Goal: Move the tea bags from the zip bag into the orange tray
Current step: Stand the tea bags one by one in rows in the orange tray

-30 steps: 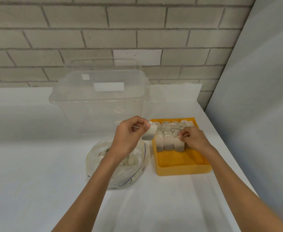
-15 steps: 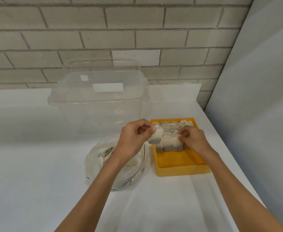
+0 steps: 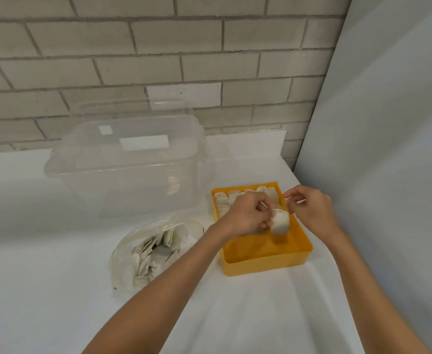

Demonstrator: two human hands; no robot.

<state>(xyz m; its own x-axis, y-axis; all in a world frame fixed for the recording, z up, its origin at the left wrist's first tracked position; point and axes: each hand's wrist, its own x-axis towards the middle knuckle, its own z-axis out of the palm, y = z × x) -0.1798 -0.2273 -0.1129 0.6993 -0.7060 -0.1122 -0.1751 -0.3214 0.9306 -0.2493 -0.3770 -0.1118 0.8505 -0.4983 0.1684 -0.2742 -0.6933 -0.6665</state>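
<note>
Your left hand (image 3: 248,217) grip is pinched on a tea bag (image 3: 281,223), just above the orange tray (image 3: 266,262). Right hand (image 3: 312,213) curled beside it, grip state unclear. Zip bag (image 3: 156,251) on bench (image 3: 56,302), left of tray.

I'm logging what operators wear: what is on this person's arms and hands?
Nothing worn shows. The left forearm and right forearm are bare, no sleeve in view. The left hand and right hand have no gloves, and no watch, bracelet or ring is visible.
</note>
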